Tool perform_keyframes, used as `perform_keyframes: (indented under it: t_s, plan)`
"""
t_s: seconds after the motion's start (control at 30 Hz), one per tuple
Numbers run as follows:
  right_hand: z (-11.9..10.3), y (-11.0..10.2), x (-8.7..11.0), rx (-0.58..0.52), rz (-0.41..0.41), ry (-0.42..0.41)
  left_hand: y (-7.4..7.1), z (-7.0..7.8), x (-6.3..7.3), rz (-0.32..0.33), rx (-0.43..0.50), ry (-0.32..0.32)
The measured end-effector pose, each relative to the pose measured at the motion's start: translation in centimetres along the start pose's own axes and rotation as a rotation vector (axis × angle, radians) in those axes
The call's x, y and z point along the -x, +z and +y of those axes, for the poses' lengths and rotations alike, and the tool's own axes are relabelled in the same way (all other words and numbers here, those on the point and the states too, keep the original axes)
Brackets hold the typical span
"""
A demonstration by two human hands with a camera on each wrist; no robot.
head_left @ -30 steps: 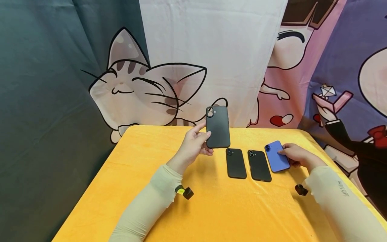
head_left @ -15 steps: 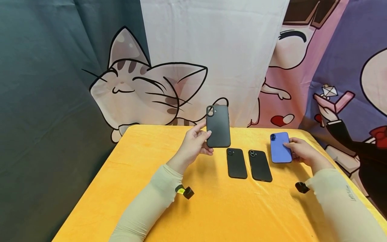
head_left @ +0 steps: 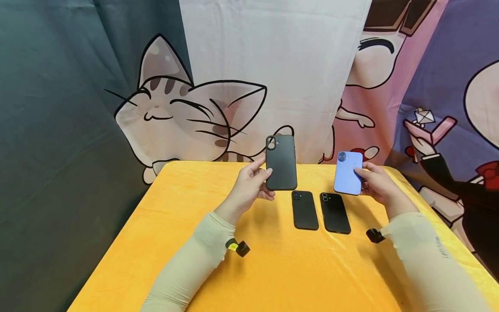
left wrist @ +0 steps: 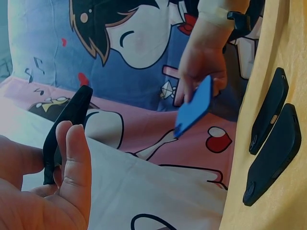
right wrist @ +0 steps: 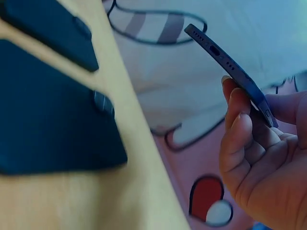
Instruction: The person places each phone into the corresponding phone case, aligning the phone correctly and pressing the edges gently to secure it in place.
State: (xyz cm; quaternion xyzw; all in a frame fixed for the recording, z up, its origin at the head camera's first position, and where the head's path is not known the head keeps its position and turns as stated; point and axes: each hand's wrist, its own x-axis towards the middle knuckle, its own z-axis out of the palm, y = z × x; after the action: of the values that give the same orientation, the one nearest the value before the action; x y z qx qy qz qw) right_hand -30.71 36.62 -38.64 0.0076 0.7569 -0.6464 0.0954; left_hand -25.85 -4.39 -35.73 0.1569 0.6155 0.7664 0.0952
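My left hand point(head_left: 251, 182) holds up a black phone case point(head_left: 282, 164), thumb in front and fingers behind; its camera cutout lets the backdrop show through. In the left wrist view the case point(left wrist: 67, 120) is seen edge-on between thumb and fingers. A blue phone point(head_left: 348, 173) is pinched by its right edge in my right hand point(head_left: 378, 182), raised above the table with its back toward me. The right wrist view shows the port end of that phone point(right wrist: 225, 60). Between and below the hands lie two black-backed phones, one on the left point(head_left: 305, 210) and one on the right point(head_left: 335, 213).
A yellow cloth point(head_left: 296, 268) covers the table. Behind its far edge hangs a printed backdrop point(head_left: 280, 65) with cartoon figures. A small black device point(head_left: 242, 248) is strapped at the left wrist, another point(head_left: 375, 235) at the right.
My right hand has lifted the blue phone off the table, then brought it up and to the left, turning it more upright. The left hand and case have hardly moved.
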Motion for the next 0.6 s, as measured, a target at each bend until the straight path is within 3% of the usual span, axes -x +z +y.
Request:
perform_keyframes:
  t_s: [0.3,0.6]
  plan:
    - [-2.9,5.2,0.2,-0.161,-0.057,-0.106,0.0,0.0,0.0,-0.007,-0.007,0.0]
    - [-4.7,10.2,0.2,-0.143,-0.113,-0.142,0.2,-0.2,0.0,-0.009,-0.001,0.006]
